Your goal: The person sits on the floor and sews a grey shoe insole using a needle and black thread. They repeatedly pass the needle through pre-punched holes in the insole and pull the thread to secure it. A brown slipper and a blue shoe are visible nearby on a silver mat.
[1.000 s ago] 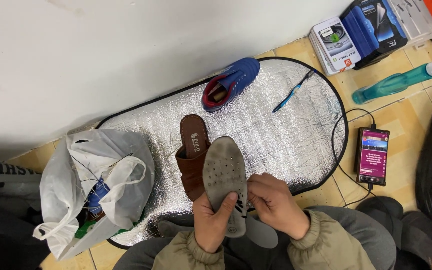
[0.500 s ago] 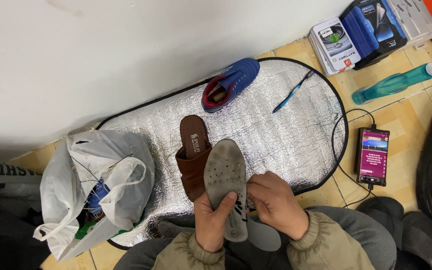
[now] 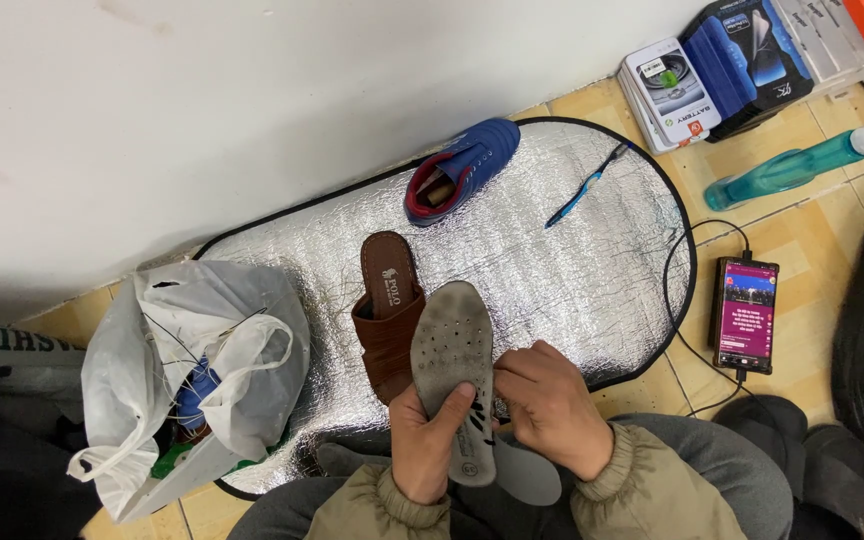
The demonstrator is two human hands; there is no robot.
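My left hand (image 3: 430, 440) grips a worn grey perforated insole (image 3: 452, 345) by its heel end, toe pointing away from me. My right hand (image 3: 547, 405) pinches the insole's right edge with the fingertips. A second grey insole (image 3: 527, 470) lies partly hidden under my hands, on my lap. Just left of the held insole, a brown slip-on sandal (image 3: 387, 310) rests on a silver reflective mat (image 3: 552, 270). A blue and red shoe (image 3: 460, 170) lies on its side at the mat's far edge.
A blue brush (image 3: 584, 188) lies on the mat. A white plastic bag (image 3: 192, 370) with items stands at left. A phone (image 3: 745, 313) on a cable, a teal bottle (image 3: 787, 170) and boxed goods (image 3: 722, 70) sit on tiles at right. White wall behind.
The insole has tilted slightly in my hands; otherwise hands and objects stay in place.
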